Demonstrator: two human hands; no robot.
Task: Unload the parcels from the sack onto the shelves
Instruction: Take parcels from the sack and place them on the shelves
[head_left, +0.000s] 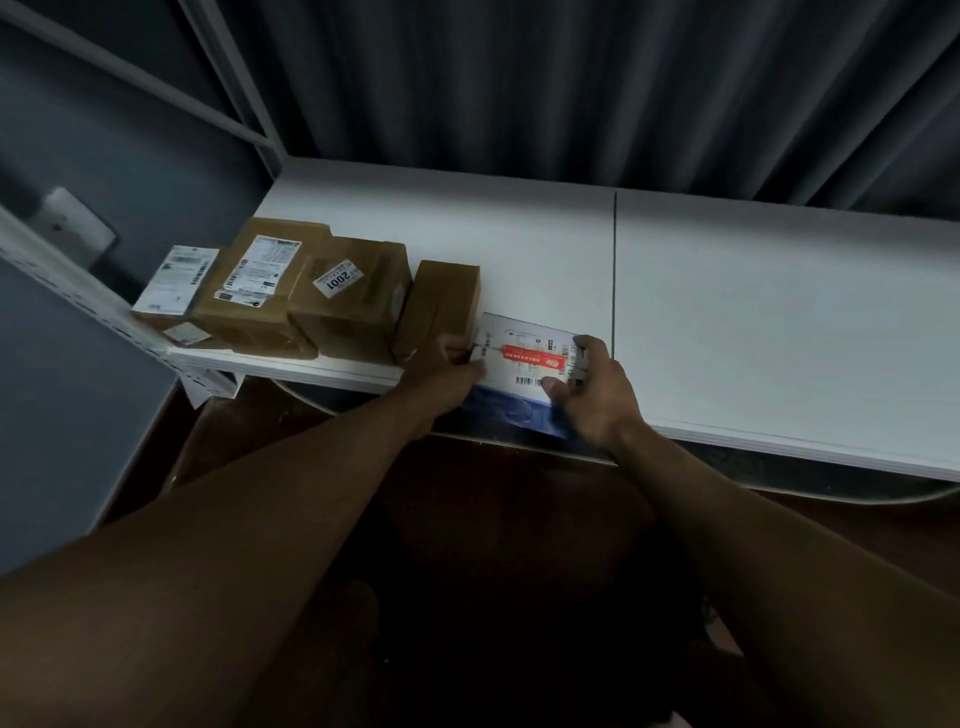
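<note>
I've got the flat parcel (524, 358) half on the shelf (727, 312), near edge hanging off the front. Left hand (447, 371) and right hand (592, 395) each pinch an end so it slides in square, right beside the brown boxes (343, 296) lined up left.

Two bare forearms ran up from the bottom corners of the view, with no sleeve showing anywhere along them. The left hand (452, 371) and the right hand (592, 395) were both uncovered too: no gloves. No watch, strap or band showed on either wrist. No ring could be made out on the fingers (589, 345), though the dim light and slight blur made that hard to be sure of. The arms looked broad near the camera from the wide-angle lens.
</note>
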